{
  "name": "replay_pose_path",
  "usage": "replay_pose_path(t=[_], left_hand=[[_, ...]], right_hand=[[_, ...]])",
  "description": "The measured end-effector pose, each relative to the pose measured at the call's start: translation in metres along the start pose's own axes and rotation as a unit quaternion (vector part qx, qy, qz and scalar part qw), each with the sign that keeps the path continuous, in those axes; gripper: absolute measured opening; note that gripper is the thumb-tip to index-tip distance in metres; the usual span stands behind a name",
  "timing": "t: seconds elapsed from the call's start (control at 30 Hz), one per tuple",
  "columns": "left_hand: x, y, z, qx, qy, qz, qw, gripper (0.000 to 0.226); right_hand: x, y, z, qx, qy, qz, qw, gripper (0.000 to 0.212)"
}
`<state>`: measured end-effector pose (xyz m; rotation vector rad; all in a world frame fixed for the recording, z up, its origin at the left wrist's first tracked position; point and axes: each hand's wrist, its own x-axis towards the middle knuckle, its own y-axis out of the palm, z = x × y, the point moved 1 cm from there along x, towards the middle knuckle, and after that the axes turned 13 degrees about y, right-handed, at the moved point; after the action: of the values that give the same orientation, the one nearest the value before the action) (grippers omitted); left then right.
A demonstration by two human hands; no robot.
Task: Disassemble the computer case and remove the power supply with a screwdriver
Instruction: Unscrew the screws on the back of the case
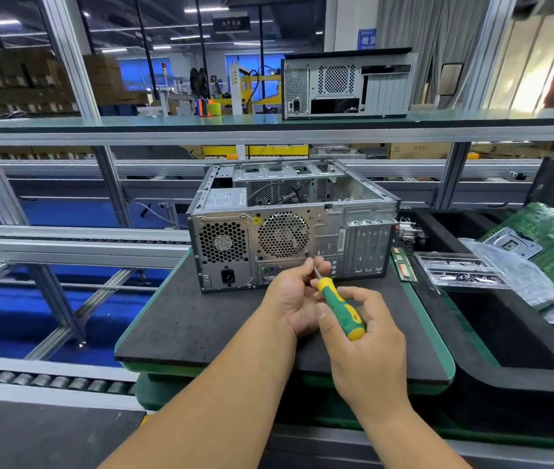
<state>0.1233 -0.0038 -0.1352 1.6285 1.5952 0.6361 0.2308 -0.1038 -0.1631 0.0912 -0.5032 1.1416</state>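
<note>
Right hand (pixel 363 319) grips the green-and-yellow screwdriver (pixel 340 308) by its handle; left hand (pixel 294 292) pinches the shaft, steadying the tip at a screw on the rear panel of the computer case (pixel 289 228). Case lies open-sided on the dark foam surface (pixel 184 319), power supply (pixel 223 243) at its left rear corner. Sheet-metal edges probably rigid and sharp; the supply is likely heavy, best held by its body.

Both bare forearms reach forward side by side. The left hand (pixel 294 296) curls, fingertips pinching together; the right hand (pixel 363 330) grips with thumb and curled fingers.
</note>
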Motion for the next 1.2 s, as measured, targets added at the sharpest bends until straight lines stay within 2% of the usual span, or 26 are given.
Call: replay_pose_path(t=[0.13,0.33,0.57,0.7,0.83,1.03,1.13,1.2], left_hand=[[0.002,-0.001,0.001,-0.017,-0.004,-0.015,1.000,0.028],[0.008,-0.004,0.002,-0.038,0.002,-0.023,0.999,0.047],[0.009,0.006,0.003,-0.057,0.014,-0.056,0.997,0.027],[0.020,0.013,-0.001,-0.041,0.004,-0.102,0.994,0.024],[0.020,0.016,0.003,-0.028,0.022,-0.109,0.993,0.024],[0.003,0.015,0.008,-0.004,0.021,-0.114,0.993,0.024],[-0.011,0.005,0.000,0.020,0.033,-0.094,0.995,0.015],[-0.017,-0.003,-0.007,0.029,0.043,-0.098,0.994,0.019]], right_hand=[[-0.003,-0.002,-0.001,0.028,-0.016,-0.013,0.999,0.025],[-0.007,-0.006,-0.002,0.052,-0.033,-0.014,0.998,0.021],[-0.007,-0.009,0.001,0.110,-0.015,-0.044,0.993,0.021],[-0.003,-0.009,-0.002,0.143,0.021,-0.064,0.987,0.018],[0.004,-0.010,-0.004,0.168,0.061,-0.087,0.980,0.024],[0.009,-0.011,-0.007,0.202,0.088,-0.076,0.972,0.024],[0.005,-0.011,-0.005,0.184,0.067,-0.058,0.979,0.023],[0.001,-0.008,-0.003,0.171,0.044,-0.036,0.984,0.025]])
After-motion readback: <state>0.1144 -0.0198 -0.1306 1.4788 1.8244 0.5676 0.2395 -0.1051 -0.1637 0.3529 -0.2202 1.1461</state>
